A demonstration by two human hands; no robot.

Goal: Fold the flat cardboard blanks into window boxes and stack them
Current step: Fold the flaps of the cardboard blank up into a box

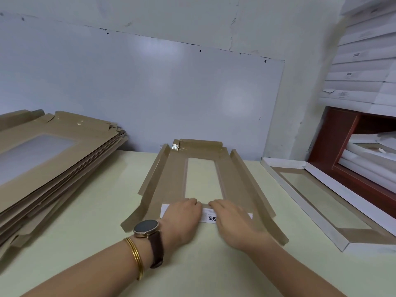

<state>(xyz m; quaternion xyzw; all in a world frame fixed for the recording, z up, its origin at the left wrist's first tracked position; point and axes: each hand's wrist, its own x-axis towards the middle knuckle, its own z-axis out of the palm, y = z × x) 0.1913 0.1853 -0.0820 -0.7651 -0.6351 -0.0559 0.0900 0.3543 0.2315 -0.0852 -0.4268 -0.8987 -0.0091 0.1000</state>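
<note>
On my pale green table [102, 200], a tall pile of flat brown cardboard blanks [53, 159] lies at the left. One brown windowed cardboard blank [169, 183] lies in the middle, its long side flaps raised. I judge it light, thin and easily creased, weakest around the window, so I would take it by the scored flaps. My left hand [182, 215] and right hand [233, 221] rest on its white printed near flap [206, 216]. Whether the fingers pinch it I cannot tell.
</note>
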